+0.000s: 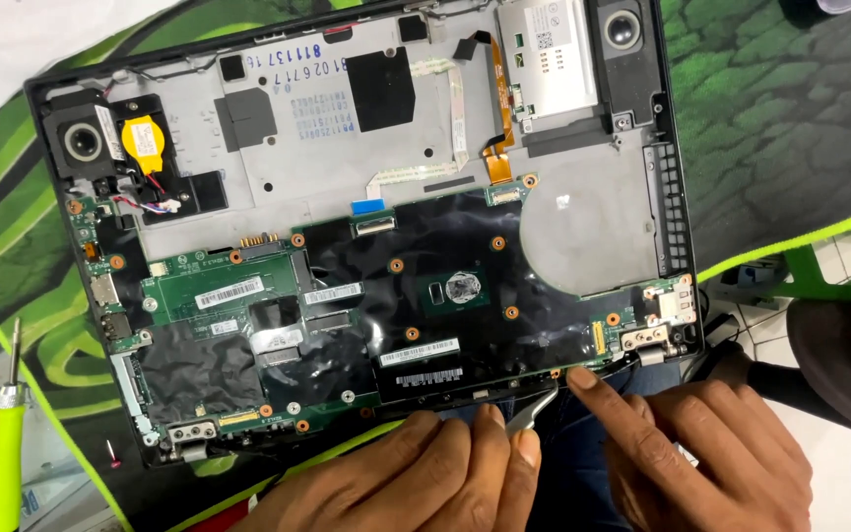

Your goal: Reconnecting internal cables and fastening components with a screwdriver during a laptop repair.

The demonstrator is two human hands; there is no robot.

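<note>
An opened laptop base (583, 227) lies on a green and black mat, its green motherboard (219, 296) and black film exposed. My left hand (425, 473) rests at the near edge of the laptop, fingers together, with metal tweezers (534, 409) sticking out past its fingertips. The tweezer tip reaches toward the board's near edge. My right hand (691, 443) lies beside it, and its index finger presses on the laptop's near rim close to the right hinge (657, 340).
A yellow coin cell (143, 143) and a round speaker (83, 143) sit at the far left of the chassis. A green-handled screwdriver (7, 443) lies left of the laptop, near a small pink-tipped screw (112, 453). A green frame (829, 266) stands at right.
</note>
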